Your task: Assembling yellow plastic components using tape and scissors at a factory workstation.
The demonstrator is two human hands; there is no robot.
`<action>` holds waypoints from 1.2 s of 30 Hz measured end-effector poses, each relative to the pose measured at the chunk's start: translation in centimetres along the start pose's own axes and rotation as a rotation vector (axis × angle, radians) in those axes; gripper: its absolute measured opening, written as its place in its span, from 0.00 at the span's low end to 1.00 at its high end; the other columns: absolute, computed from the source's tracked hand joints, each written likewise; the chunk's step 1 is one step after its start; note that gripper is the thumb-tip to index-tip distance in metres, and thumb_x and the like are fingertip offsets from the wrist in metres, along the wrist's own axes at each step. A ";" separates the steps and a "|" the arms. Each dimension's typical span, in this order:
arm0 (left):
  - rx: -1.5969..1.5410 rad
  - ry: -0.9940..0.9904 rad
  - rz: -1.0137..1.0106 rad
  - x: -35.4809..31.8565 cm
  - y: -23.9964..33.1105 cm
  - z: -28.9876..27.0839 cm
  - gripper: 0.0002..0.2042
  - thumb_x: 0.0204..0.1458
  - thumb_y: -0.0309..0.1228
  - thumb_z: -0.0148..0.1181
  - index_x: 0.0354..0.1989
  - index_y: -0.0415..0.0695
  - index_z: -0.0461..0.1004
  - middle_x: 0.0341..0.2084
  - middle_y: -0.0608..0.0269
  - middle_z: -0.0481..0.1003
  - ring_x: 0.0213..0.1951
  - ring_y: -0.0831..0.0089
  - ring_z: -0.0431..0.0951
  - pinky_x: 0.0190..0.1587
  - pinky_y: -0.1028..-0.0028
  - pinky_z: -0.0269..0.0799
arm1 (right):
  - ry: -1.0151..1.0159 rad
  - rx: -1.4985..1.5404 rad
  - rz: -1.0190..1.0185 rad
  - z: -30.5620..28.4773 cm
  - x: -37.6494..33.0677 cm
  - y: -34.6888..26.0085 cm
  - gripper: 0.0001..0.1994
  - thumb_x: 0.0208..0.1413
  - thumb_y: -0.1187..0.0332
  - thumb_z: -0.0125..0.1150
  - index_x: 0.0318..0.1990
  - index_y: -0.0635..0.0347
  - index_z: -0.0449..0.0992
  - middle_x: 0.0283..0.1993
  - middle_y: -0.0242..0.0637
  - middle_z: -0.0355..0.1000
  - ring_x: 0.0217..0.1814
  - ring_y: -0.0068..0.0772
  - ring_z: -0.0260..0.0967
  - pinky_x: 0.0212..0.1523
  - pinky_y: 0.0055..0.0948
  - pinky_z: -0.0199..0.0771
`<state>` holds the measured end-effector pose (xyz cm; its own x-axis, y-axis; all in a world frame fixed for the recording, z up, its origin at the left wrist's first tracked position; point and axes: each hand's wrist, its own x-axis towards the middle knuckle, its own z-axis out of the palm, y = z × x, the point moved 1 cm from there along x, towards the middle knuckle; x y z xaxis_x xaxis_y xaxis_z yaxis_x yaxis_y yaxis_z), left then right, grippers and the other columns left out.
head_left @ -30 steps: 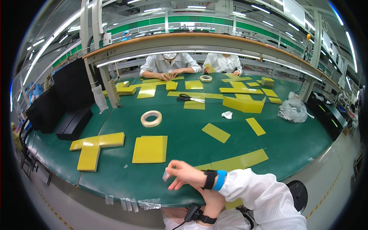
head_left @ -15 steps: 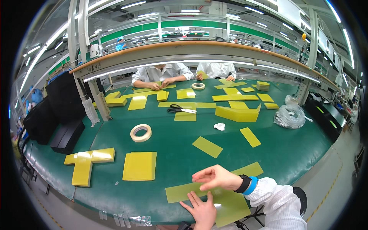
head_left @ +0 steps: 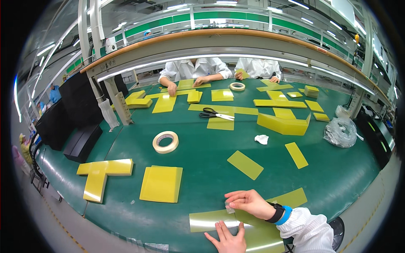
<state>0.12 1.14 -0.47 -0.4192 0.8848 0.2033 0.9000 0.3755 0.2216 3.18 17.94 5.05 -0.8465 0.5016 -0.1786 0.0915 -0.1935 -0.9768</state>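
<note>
A green counter spreads beneath everything. The right arm, in a white sleeve, reaches in from the lower right, its right hand turned leftward with thumb and fingertips pinched together. The left hand grasps nothing, palm down, fingers spread over the left sheet's lower edge. At the counter's near side, the large sheet is translucent yellow-green and glossy; the narrower left sheet lies flat beside it. Farther right, a clear plastic bag sits crumpled, whitish contents indistinct. Smallest, a clear tape piece hangs from the right fingertips near the sheets' seam.
</note>
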 end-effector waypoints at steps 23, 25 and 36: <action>-0.044 -0.018 -0.001 0.6 0.2 -1.4 0.18 0.45 0.34 0.53 0.48 0.58 0.72 0.56 0.29 0.58 0.62 0.40 0.54 0.57 0.29 0.38 | 0.103 -0.417 -0.256 -1.6 0.3 0.0 0.03 0.51 0.73 0.63 0.33 0.61 0.78 0.43 0.35 0.72 0.44 0.28 0.66 0.46 0.28 0.65; -0.060 -0.032 0.003 0.6 0.4 -1.5 0.18 0.45 0.34 0.53 0.48 0.58 0.73 0.57 0.29 0.58 0.63 0.40 0.54 0.57 0.30 0.39 | 0.074 -0.457 -0.255 -2.4 0.2 0.6 0.13 0.50 0.71 0.64 0.44 0.59 0.77 0.43 0.34 0.73 0.43 0.28 0.66 0.46 0.27 0.66; -0.116 -0.108 -0.003 0.7 0.1 -1.9 0.19 0.46 0.34 0.53 0.50 0.58 0.73 0.60 0.32 0.54 0.64 0.40 0.50 0.58 0.31 0.38 | 0.028 -0.622 -0.111 -3.5 -2.6 1.9 0.46 0.41 0.76 0.68 0.68 0.51 0.47 0.47 0.35 0.73 0.56 0.43 0.64 0.54 0.36 0.65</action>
<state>-0.35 1.26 1.47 -0.4008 0.9107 0.0997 0.8761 0.3492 0.3324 7.43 19.23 3.22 -0.8551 0.5142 -0.0666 0.2986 0.3834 -0.8740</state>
